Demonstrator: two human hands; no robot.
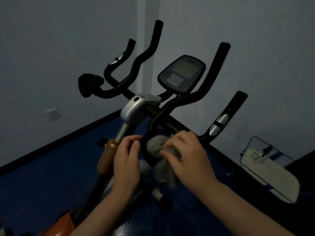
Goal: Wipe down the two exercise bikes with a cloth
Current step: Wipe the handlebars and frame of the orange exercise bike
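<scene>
The room is dim, and the exercise bike (136, 108) stands in a corner of pale walls on a blue floor (42, 184). Its silver stem housing (134, 108) serves as the landmark here.

Far left of the housing, low on the wall, sits a pale wall socket (53, 114). Closer in, up and to the left of the housing, a black pad (88, 84) ends one handlebar branch, with two curved black bars rising beside it. Below and left of the housing, the orange frame column (107, 155) runs down toward the bottom edge.

Just below the housing, the person's left hand (127, 160) is curled narrowly, its fingertips touching the edge of the black handlebar loop (144, 150); whether it truly grips the loop cannot be told.

Below and right of the housing, the grey cloth (159, 143) is bunched against that loop, part of it hanging beneath. The right hand (185, 155) is closed over the cloth, pressing it onto the bar.

Above and right of the housing stands the console (182, 74) with its grey screen. Farther right, a handlebar arm carries a silver grip sensor (219, 124). Far right and lower, a flat mop head (271, 174) lies on the floor.
</scene>
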